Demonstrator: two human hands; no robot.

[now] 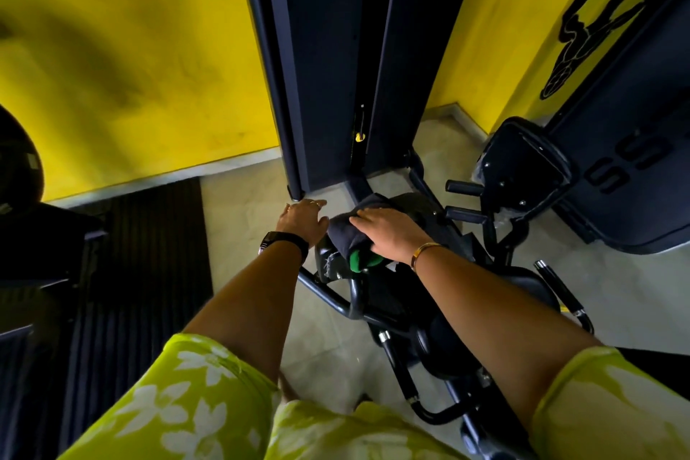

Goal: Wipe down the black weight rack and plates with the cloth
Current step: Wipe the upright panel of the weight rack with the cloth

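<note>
A tall black weight machine tower (328, 67) stands against the yellow wall, its black frame tubes (336, 295) running toward me along the floor. My right hand (388, 231) lies flat on a dark cloth (345, 230) with a green patch, pressing it onto a padded part of the machine. Just left of the cloth, my left hand (302, 217) has its fingers spread and relaxed, touching the edge of the same part near the tower's base. A black watch is on my left wrist, a gold bangle on my right.
A second black machine (612, 168) with a padded seat (522, 161) stands at the right. A ribbed black floor mat (142, 273) lies at the left, beside dark equipment (33, 243). Pale floor tiles (242, 205) show between them.
</note>
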